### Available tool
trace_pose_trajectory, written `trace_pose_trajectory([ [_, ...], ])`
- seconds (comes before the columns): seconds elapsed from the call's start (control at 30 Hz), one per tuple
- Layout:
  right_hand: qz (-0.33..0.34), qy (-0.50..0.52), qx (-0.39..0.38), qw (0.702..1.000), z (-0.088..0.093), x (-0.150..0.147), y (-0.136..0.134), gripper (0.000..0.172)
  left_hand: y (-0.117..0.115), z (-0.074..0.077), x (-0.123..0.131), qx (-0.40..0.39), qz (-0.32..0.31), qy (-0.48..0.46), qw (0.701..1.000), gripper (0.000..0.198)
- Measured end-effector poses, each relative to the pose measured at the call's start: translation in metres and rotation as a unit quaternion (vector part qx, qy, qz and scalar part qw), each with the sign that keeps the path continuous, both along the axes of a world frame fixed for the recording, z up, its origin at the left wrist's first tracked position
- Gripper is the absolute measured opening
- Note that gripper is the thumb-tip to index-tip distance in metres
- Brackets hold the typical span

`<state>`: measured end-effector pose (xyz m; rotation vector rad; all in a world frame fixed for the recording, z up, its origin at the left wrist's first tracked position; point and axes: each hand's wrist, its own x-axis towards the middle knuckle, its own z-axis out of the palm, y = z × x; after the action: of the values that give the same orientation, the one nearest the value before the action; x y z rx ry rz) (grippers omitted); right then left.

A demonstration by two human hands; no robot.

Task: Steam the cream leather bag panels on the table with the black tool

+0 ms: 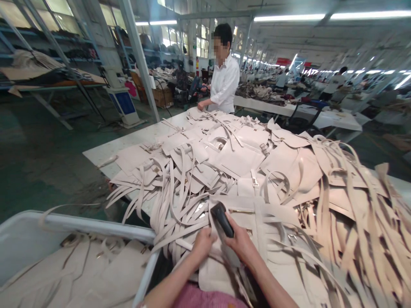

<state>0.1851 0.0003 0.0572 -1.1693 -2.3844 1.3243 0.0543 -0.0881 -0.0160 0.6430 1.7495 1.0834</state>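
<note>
Where a white plastic bin (pixel 96 224) fills the lower left corner, flat cream leather panels (pixel 80 269) lie inside it, and its rim runs just beside the person's left forearm. The left hand (pixel 202 244) rests with fingers curled on a cream leather bag with a gold clasp (pixel 266 214) at the near edge of the white counter (pixel 105 152). Whether its grip pinches the leather cannot be told. Just beside its thumb, a slim black handheld tool (pixel 222 219) stands tilted up and away. Its lower end is wrapped in the right hand (pixel 241 246), whose grip is pressed together around it. At the counter's far end a person in a white shirt (pixel 224 83) stands with hands on the pile. Further right, a heap of cream bags and loose straps (pixel 321 184) covers the counter.
</note>
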Motion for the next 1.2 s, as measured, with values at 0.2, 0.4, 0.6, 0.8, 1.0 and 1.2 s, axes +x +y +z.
trace_pose_trajectory([
  [0.2, -0.046, 0.028, -0.034, 0.998, 0.034, 0.04, 0.016, 0.074, 0.017, -0.007, -0.069, -0.042, 0.066, -0.077, 0.994, 0.01],
  [0.4, 0.049, 0.032, -0.163, 0.985, 0.034, 0.064, -0.023, 0.078, -0.005, -0.012, -0.063, -0.03, 0.082, -0.212, 0.973, 0.013],
  [0.6, 0.117, 0.024, -0.189, 0.975, 0.012, 0.032, -0.036, 0.078, -0.024, -0.011, -0.055, -0.009, 0.073, -0.348, 0.935, 0.045],
  [0.8, 0.093, 0.09, -0.228, 0.965, 0.002, 0.0, -0.029, 0.077, -0.033, -0.011, -0.048, 0.061, 0.083, -0.47, 0.877, 0.06],
  [1.0, 0.024, 0.097, -0.228, 0.969, 0.014, 0.029, -0.01, 0.076, -0.042, -0.012, -0.035, 0.133, 0.126, -0.505, 0.843, 0.045],
  [1.2, 0.079, 0.042, -0.237, 0.967, 0.006, 0.025, -0.021, 0.078, -0.044, -0.025, -0.016, 0.151, 0.209, -0.427, 0.867, 0.02],
])
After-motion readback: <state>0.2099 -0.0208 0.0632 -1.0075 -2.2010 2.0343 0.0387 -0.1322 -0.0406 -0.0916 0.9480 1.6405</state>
